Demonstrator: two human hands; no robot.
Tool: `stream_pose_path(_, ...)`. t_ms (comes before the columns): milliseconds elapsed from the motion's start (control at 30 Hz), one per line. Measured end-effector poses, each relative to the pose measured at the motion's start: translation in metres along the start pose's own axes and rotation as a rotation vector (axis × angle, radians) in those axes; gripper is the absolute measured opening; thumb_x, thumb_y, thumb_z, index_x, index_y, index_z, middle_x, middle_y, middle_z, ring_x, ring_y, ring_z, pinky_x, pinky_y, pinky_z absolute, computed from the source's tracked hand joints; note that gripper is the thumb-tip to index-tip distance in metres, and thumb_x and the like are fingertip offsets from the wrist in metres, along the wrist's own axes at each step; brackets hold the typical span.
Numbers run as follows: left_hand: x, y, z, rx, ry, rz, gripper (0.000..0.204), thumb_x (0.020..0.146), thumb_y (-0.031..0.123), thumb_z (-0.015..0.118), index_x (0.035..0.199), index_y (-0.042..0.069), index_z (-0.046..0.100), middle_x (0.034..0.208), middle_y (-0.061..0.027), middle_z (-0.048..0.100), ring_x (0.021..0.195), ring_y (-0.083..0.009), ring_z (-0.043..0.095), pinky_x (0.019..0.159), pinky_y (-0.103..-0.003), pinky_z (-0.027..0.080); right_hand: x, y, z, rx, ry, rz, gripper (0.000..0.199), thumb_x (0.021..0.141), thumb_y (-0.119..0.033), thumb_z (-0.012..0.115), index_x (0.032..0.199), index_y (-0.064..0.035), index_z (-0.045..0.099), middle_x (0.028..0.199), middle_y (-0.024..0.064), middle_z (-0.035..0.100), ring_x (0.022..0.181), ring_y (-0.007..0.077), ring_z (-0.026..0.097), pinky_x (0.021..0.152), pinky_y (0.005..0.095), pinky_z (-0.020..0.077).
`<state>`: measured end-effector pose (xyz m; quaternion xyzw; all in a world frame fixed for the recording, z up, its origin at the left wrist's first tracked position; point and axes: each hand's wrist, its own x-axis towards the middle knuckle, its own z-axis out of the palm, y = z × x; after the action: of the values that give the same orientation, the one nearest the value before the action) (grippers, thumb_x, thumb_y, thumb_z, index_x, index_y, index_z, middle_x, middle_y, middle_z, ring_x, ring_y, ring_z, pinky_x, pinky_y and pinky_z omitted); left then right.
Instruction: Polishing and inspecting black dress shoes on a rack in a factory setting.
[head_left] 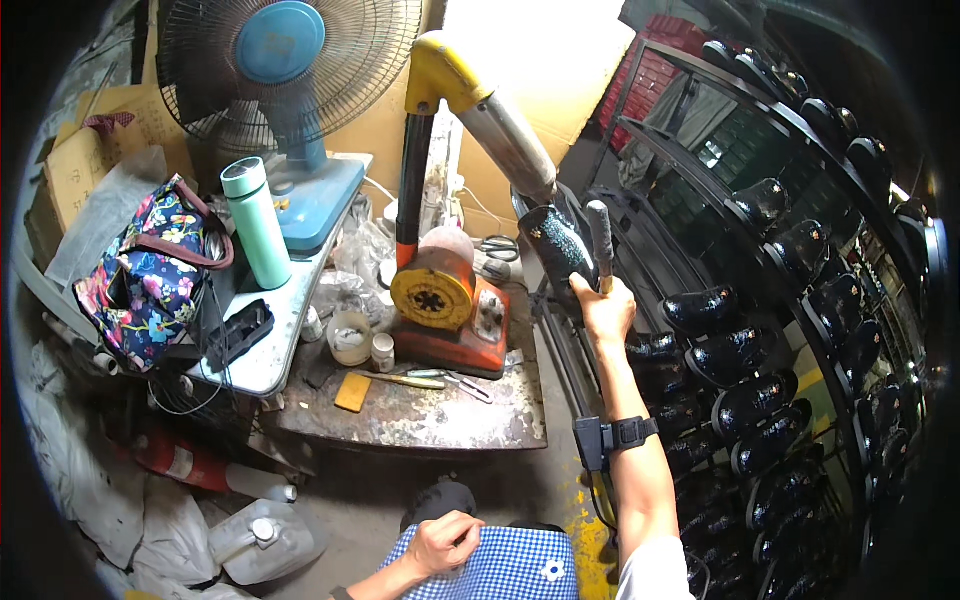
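My right hand (606,308) is closed around a slim stick-like tool (601,235) with a grey rounded upper end, and its thumb presses on a glossy black shoe (556,248). The shoe is tilted at the mouth of a metal tube (515,140), which bends down from a yellow and orange machine (450,315). Part of the shoe is hidden behind the hand and the tube. My left hand (447,543) lies in my lap on a blue checked apron (525,565), its fingers curled in with no object visible in them.
A worn workbench (450,425) carries a yellow sponge (352,391), a small tub (350,337) and scissors (499,248). Racks of glossy black shoes (755,400) stand close on the right. To the left are a fan (285,185), a green bottle (257,225) and a floral bag (150,270).
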<state>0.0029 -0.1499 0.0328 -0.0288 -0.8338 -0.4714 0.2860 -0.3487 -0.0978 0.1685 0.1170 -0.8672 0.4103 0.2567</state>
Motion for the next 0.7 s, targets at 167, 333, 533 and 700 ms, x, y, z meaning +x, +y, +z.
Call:
stream_pose_path(167, 0.001, -0.001, -0.001, -0.013, 0.004, -0.006, 0.005, 0.074, -0.001, 0.063, 0.079, -0.002, 0.063, 0.073, -0.0104, 0.064, 0.06, -0.0202, 0.063, 0.051, -0.027, 0.052, 0.001, -0.007, -0.003, 0.012, -0.021, -0.025, 0.037, 0.065, -0.034, 0.079, 0.073, -0.0016, 0.063, 0.066, 0.0186, 0.062, 0.061, 0.0332, 0.061, 0.06, 0.0398, 0.046)
stream_pose_path(333, 0.002, 0.006, -0.004, 0.0, -0.001, -0.044, 0.005, 0.073, -0.003, 0.063, 0.079, -0.002, 0.063, 0.073, -0.0104, 0.064, 0.061, -0.02, 0.064, 0.051, -0.027, 0.052, -0.035, 0.014, -0.017, 0.033, 0.068, -0.147, 0.033, 0.066, -0.025, 0.081, 0.085, -0.003, 0.066, 0.071, 0.0156, 0.065, 0.063, 0.0309, 0.064, 0.061, 0.0376, 0.0491)
stream_pose_path(533, 0.003, 0.009, -0.006, 0.036, -0.009, 0.005, 0.004, 0.073, -0.004, 0.06, 0.075, -0.002, 0.062, 0.073, -0.0104, 0.064, 0.06, -0.0196, 0.063, 0.05, -0.027, 0.052, -0.141, 0.09, -0.088, 0.037, 0.06, -0.444, 0.052, 0.065, -0.023, 0.082, 0.104, 0.0044, 0.06, 0.075, 0.0143, 0.065, 0.063, 0.0314, 0.063, 0.057, 0.0375, 0.0494)
stream_pose_path(700, 0.003, 0.01, 0.001, 0.002, -0.002, 0.008, 0.005, 0.073, -0.004, 0.059, 0.075, -0.002, 0.063, 0.071, -0.0111, 0.064, 0.057, -0.0204, 0.062, 0.05, -0.028, 0.051, -0.225, 0.127, -0.172, -0.214, 0.04, -0.532, 0.055, 0.067, -0.027, 0.08, 0.105, 0.0063, 0.058, 0.075, 0.0164, 0.061, 0.057, 0.0306, 0.056, 0.054, 0.0367, 0.0459)
